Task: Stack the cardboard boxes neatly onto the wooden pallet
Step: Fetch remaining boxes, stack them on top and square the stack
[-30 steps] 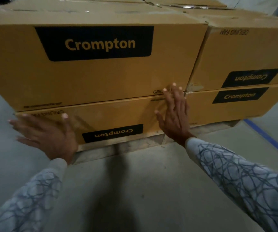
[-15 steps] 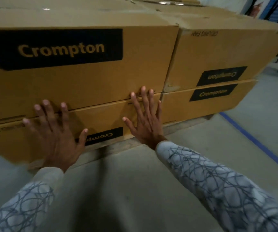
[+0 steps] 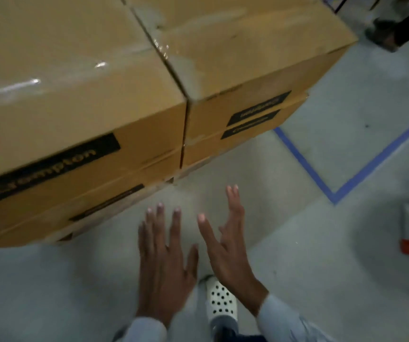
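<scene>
Hands hang free: left hand [image 3: 164, 262] and right hand [image 3: 228, 245], fingers straight and spread, holding nothing, just short of the cardboard boxes [image 3: 80, 114] ahead.

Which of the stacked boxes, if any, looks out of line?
The lower right box juts slightly past the upper right box at its far corner, so that stack is not quite flush.

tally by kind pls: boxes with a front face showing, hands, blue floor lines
cardboard boxes: 4 (upper left box, lower left box, upper right box, lower right box)
hands: 2 (left hand, right hand)
blue floor lines: 2 ()
total: 8
</scene>
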`<state>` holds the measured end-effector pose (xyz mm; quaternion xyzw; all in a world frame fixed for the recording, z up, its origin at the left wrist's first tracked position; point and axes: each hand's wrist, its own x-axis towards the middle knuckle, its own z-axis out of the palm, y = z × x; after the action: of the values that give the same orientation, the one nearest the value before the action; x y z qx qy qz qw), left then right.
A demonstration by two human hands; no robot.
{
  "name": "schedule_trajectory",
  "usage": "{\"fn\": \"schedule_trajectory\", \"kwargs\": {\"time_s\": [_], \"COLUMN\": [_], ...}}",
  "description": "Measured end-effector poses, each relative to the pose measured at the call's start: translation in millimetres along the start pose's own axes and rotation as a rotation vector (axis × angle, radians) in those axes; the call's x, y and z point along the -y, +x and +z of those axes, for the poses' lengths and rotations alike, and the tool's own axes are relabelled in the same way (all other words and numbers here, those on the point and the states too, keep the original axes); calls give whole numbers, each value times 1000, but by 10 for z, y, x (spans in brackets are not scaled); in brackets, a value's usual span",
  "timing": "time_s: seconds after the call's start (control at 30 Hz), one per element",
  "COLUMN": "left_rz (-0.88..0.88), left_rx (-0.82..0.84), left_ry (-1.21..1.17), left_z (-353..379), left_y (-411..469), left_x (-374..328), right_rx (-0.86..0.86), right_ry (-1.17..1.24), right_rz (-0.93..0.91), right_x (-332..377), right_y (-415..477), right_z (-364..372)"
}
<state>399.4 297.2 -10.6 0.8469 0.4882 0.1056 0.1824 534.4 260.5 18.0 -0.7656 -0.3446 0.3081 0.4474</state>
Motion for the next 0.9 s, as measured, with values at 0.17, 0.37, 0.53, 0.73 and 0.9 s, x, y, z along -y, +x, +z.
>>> {"fn": "schedule_trajectory", "kwargs": {"time_s": [0.17,0.37,0.53,0.73,0.9], "left_rz": [108,162,119,303,515], "left_rx": [117,194,242,294,494], "left_ry": [-68,-131,-93,86,320], "left_z": [-231,256,557,575,601], "left_y": [581,1531,2367,3468,4311], "left_x": [-957,-2123,-3240,-4217,-4577], "right_rx": [-57,-146,-106,-64,-121], "right_ry": [51,304,409,634,783], "right_rz": [124,295,487,733,851], "right_x": [160,-226,-533,-579,-650], "right_y": [339,1626,2715,3777,4457], "right_z": [-766,-1702,-2796,-3607,-3692]}}
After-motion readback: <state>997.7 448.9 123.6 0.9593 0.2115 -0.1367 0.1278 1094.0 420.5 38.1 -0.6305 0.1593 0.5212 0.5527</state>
